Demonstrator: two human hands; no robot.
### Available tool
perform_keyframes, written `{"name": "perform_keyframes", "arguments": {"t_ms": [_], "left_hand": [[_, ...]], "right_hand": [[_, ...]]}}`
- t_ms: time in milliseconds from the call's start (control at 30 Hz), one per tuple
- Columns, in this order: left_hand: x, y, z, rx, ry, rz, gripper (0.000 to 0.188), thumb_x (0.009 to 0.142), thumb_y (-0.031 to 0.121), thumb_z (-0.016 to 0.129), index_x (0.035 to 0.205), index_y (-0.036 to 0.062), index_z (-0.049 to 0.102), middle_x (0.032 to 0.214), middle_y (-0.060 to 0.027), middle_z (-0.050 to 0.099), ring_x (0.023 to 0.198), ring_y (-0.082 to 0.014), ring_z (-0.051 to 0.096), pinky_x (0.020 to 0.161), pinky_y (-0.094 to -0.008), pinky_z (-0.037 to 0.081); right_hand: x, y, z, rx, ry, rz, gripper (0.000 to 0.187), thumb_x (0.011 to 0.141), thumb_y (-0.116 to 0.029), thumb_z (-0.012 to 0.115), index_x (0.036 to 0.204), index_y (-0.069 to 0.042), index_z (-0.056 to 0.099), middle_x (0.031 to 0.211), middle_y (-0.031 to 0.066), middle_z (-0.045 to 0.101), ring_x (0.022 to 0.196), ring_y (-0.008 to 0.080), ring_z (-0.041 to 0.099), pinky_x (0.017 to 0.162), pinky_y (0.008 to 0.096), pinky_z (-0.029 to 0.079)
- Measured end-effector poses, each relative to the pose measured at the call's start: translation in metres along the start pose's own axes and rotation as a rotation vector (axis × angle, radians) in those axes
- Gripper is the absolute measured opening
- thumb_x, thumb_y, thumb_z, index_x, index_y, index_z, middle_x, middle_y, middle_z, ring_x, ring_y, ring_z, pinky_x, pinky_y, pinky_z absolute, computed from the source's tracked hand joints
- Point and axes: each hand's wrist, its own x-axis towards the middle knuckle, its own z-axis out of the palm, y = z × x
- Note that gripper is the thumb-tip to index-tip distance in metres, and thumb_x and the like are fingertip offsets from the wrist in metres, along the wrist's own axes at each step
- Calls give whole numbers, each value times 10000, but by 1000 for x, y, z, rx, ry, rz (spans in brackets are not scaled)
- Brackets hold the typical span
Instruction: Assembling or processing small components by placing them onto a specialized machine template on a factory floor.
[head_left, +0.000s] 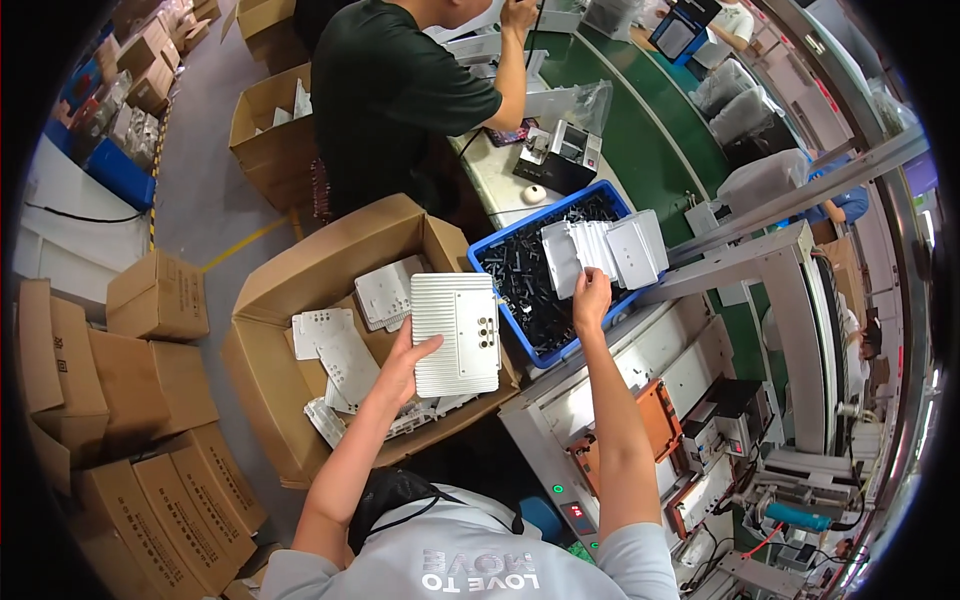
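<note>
My left hand (402,365) grips a white ribbed metal housing (436,335) by its left edge, above an open cardboard box. The housing's flat strip carries several small round ports. Inside the box (262,385), more white metal panels (345,360) lie loosely piled. My right hand (591,300) reaches to a row of white ribbed panels (632,252) resting on a blue bin. Its fingers are closed at the lower edge of one panel, partly hiding the contact. The blue bin (545,358) is full of small black parts (520,285).
Ahead, a person in a dark shirt (390,105) works at a bench with a black-and-grey box (560,155). A green conveyor (640,110) runs beyond. To the right stand a metal frame (800,300) and an orange fixture (640,430). Stacked cartons (160,510) flank the left.
</note>
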Motion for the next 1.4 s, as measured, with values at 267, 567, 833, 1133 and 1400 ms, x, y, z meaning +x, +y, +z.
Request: {"name": "perform_keyframes", "arguments": {"t_ms": [267,567,833,1133,1400], "left_hand": [[-5,-4,12,14,29,-26,632,867,65,631,1411,63,309,1313,-124,487,1198,-223,492,990,-347,421],[-16,-10,-5,-11,70,1,610,865,39,615,1401,70,326,1291,-116,499,1174,-219,507,974,-344,436],[-23,-9,-21,-11,121,21,624,850,46,626,1399,72,331,1293,-114,501,1183,-221,500,982,-346,426],[-8,-12,-11,-23,92,61,604,855,29,610,1387,68,328,1307,-107,477,1210,-214,466,1013,-345,391],[17,-29,23,11,36,71,645,872,57,614,1410,65,259,1347,-113,426,1252,-221,424,1036,-353,369]], "right_hand": [[-11,-1,-28,-12,-48,29,218,848,-129,621,1039,-27,597,962,149,606,900,323,577,805,406,457],[-46,-20,20,-77,-270,-561,113,805,-75,563,917,-84,579,840,105,563,805,296,558,697,415,444],[-45,-31,71,-366,-160,-423,36,827,-93,568,844,-66,552,779,106,562,725,297,594,650,420,478],[-48,-90,-18,10,-219,-109,124,838,-142,629,880,-25,628,821,125,644,789,283,623,701,416,483],[-79,-115,-69,548,-340,276,252,860,-159,654,1031,25,638,881,93,684,785,126,628,736,261,493]]}}
